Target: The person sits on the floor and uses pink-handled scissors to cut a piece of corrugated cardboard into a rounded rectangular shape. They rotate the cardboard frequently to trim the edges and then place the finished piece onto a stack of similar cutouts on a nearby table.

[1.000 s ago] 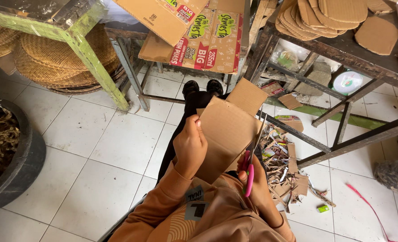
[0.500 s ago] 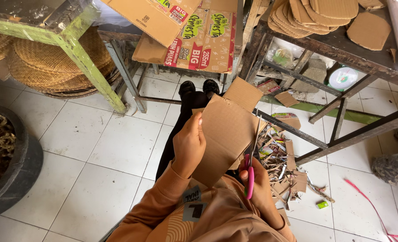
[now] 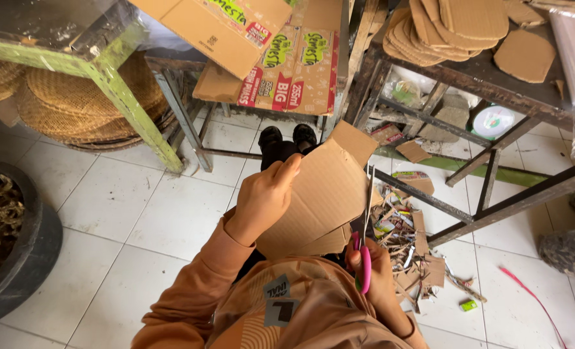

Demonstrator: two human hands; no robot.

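Left hand (image 3: pixel 261 203) grasping cardboard sheet (image 3: pixel 323 194); right hand (image 3: pixel 378 284) clenched on pink-handled scissors (image 3: pixel 364 249), blades upright along sheet's right edge.

Matt brown cardboard sheet (image 3: pixel 323 194); scissors (image 3: pixel 365 239) with glossy pink plastic handles and thin metal blades; soft orange cloth sleeve (image 3: pixel 203 284); smooth, faintly glossy white floor tiles (image 3: pixel 139 213); rough woven baskets (image 3: pixel 61 103).

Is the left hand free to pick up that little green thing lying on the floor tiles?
Probably not as things stand: the left hand grips the cardboard sheet, and the small green object lies apart, beyond the right hand with its pink-handled scissors and the cardboard scraps.
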